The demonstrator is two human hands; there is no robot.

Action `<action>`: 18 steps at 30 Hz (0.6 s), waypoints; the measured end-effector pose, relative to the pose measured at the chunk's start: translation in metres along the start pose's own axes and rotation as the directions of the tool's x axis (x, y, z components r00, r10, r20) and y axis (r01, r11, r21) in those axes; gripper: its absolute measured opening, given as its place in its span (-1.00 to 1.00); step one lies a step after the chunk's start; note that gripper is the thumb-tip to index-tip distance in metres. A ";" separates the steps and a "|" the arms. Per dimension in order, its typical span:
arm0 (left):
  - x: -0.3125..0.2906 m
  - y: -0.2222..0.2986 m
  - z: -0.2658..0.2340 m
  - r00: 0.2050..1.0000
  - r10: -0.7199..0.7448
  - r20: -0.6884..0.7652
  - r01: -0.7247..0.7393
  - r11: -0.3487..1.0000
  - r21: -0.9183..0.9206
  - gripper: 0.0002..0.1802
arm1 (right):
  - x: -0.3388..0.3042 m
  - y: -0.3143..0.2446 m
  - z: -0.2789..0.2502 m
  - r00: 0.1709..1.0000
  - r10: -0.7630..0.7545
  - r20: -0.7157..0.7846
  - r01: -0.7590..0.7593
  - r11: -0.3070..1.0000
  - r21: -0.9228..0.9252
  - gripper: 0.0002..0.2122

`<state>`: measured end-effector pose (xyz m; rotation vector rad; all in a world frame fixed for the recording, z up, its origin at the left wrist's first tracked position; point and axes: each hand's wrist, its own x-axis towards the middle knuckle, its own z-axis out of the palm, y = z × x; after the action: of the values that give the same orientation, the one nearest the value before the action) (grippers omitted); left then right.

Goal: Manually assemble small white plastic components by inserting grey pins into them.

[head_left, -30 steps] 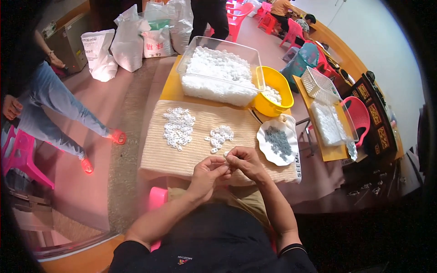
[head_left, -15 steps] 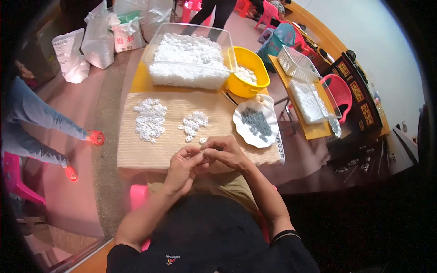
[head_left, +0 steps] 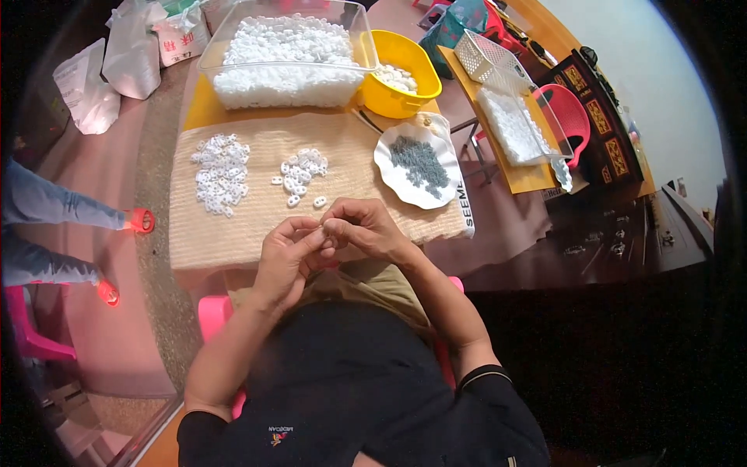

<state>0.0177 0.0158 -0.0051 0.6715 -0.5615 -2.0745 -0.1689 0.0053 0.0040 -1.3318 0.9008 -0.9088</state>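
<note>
My left hand (head_left: pixel 286 255) and my right hand (head_left: pixel 366 229) meet over the table's near edge, thumbs and fingertips pinched together. Whatever sits between the fingertips is too small and covered to make out. Just beyond them a single small white plastic piece (head_left: pixel 320 201) with holes lies on the tan towel (head_left: pixel 257 233). A small cluster of the same white pieces (head_left: pixel 303 167) is a little farther off, and a larger pile (head_left: pixel 221 175) spreads to the left. On the right, a white scalloped plate (head_left: pixel 433 201) bears small grey-blue parts (head_left: pixel 420 163).
At the table's far side stand a clear plastic bin (head_left: pixel 292 89) full of white pieces and a yellow tub (head_left: pixel 393 103). A side table (head_left: pixel 523 180) to the right carries a clear tray and a white basket (head_left: pixel 482 62). Another person's legs (head_left: pixel 58 202) are at left, near white sacks (head_left: pixel 132 58).
The whole view has shifted, so the table and its contents appear higher and farther left. My hands remain pinched together, with only slight finger movement.
</note>
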 end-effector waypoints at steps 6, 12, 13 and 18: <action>-0.001 -0.006 0.000 0.998 -0.017 -0.052 0.018 1.000 0.017 -0.82 | -0.020 -0.014 -0.021 0.973 -0.186 -0.137 0.103 0.881 -0.462 -0.92; -0.002 -0.010 0.000 0.997 -0.040 -0.070 0.042 0.999 0.021 -0.79 | -0.035 -0.030 -0.082 0.899 -0.268 -0.345 -0.091 0.658 -0.747 -0.86; -0.003 -0.009 0.001 0.997 -0.042 -0.065 0.044 0.999 0.022 -0.80 | -0.037 -0.030 -0.089 0.879 -0.266 -0.396 -0.163 0.612 -0.774 -0.86; -0.003 -0.010 0.002 0.996 -0.055 -0.069 0.058 0.998 0.036 -0.83 | -0.040 -0.034 -0.116 0.888 -0.309 -0.340 -0.262 0.267 -0.928 -0.84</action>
<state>0.0118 0.0237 -0.0084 0.7849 -0.5498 -2.0897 -0.2928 -0.0036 0.0341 -2.2312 2.0777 -0.6481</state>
